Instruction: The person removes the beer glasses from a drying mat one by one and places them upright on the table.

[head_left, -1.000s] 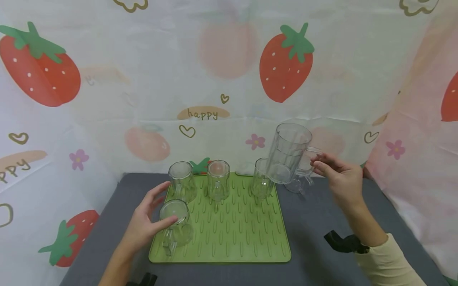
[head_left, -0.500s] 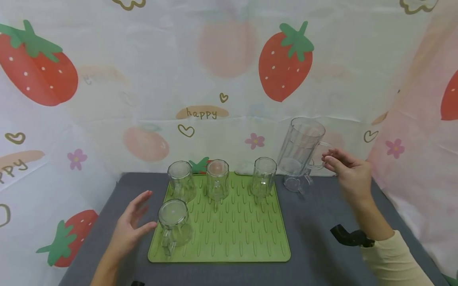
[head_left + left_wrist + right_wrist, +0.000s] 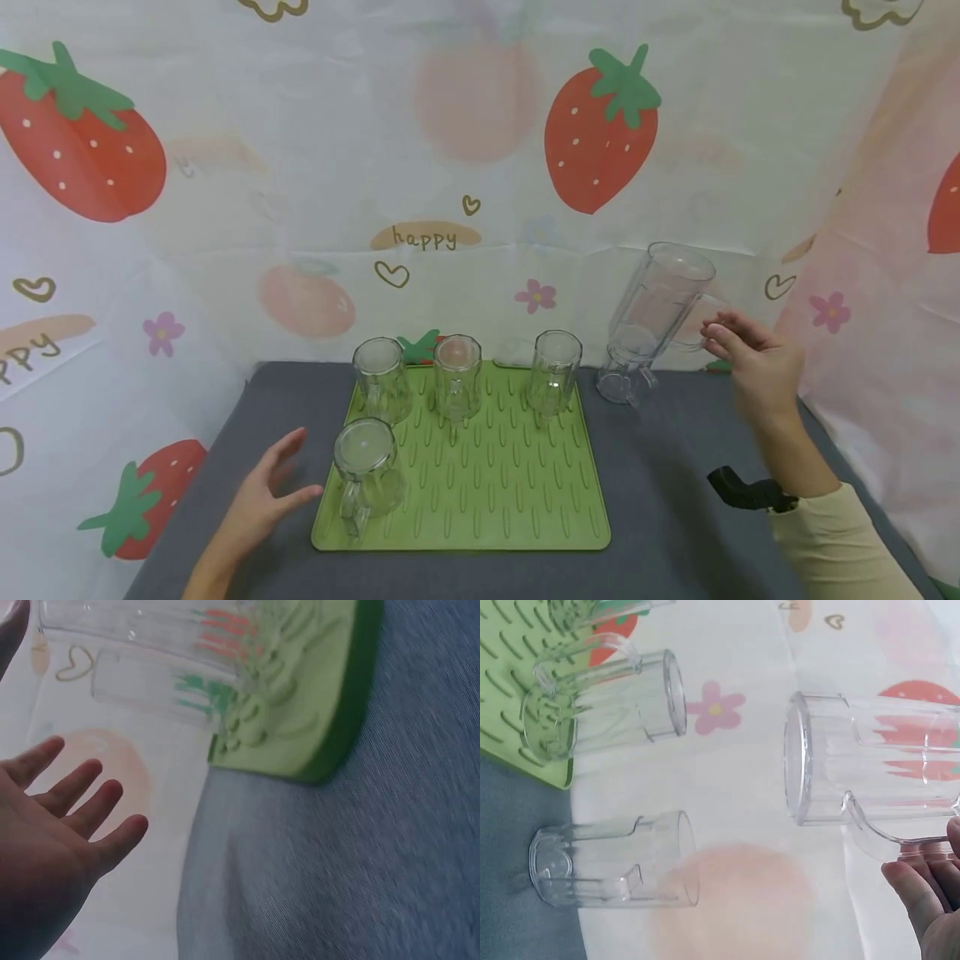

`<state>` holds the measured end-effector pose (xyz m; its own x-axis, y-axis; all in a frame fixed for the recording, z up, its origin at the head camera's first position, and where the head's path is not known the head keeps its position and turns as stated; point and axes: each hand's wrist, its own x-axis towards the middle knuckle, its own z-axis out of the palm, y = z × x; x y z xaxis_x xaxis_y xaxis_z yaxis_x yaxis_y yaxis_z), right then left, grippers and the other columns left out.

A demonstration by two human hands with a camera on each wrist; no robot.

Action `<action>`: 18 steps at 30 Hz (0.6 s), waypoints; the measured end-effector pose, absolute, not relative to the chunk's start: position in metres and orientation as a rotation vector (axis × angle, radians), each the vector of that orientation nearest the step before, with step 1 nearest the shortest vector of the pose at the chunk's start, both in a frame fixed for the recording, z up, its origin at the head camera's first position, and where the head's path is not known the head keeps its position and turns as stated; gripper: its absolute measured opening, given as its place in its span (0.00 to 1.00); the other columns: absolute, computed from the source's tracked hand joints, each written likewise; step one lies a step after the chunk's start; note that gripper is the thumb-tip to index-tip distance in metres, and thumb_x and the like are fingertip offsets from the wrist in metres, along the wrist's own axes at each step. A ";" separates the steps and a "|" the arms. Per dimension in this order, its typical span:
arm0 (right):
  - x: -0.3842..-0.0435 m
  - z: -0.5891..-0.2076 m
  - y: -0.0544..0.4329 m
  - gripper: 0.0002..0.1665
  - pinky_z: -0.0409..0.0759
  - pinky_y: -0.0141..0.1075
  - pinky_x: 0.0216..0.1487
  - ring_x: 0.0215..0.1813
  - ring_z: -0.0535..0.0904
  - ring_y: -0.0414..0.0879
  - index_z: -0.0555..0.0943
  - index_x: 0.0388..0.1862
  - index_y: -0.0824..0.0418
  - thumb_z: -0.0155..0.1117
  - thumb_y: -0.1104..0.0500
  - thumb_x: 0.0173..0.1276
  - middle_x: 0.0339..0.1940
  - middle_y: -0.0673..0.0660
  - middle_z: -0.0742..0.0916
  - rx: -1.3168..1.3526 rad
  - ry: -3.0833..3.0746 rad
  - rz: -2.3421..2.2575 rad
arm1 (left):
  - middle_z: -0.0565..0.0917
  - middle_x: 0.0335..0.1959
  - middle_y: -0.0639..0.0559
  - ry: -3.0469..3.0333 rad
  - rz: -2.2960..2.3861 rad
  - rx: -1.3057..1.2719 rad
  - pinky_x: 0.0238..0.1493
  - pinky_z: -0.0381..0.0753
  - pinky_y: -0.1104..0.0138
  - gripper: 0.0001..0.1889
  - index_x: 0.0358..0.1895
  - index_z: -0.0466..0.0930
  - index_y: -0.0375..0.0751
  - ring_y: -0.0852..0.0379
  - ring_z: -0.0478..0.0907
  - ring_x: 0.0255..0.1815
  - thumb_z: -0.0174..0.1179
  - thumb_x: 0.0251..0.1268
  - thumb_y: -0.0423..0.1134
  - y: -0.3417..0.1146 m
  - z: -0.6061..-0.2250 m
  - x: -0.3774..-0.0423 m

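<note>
Right hand (image 3: 763,367) is gripping the handle (image 3: 877,838) between thumb and fingers. The mug (image 3: 663,292) is hanging tilted in the air, beyond the right edge of the mat (image 3: 510,500). In the head view it is overlapping the other mug (image 3: 615,387) standing on the table (image 3: 450,575); the right wrist view is showing the two apart.

Left hand (image 3: 257,496) is holding nothing, fingers spread, thumb well apart, hovering near the front-left mug (image 3: 371,467). Three rear mugs (image 3: 458,379) are standing along the mat's back.

Handling, by judgement: walls are looking smooth and stiff, so probably slippery. Glass or plastic: cannot tell; weight uncertain, treating as fragile. The handle is offering the best hold; fingertips alone are probably allowing swing, so wrapping deeper should be steadier.
</note>
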<state>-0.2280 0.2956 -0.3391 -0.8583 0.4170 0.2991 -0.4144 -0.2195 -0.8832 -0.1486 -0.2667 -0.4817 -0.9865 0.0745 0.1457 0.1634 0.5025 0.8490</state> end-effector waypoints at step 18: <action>-0.239 -0.355 0.321 0.11 0.84 0.29 0.32 0.27 0.87 0.40 0.86 0.32 0.67 0.67 0.79 0.55 0.25 0.54 0.89 -0.099 -1.378 2.010 | 0.57 0.74 0.29 -3.024 -1.365 -0.097 0.63 0.60 0.31 0.48 0.75 0.53 0.38 0.26 0.52 0.73 0.70 0.56 0.50 -0.269 -0.502 -0.147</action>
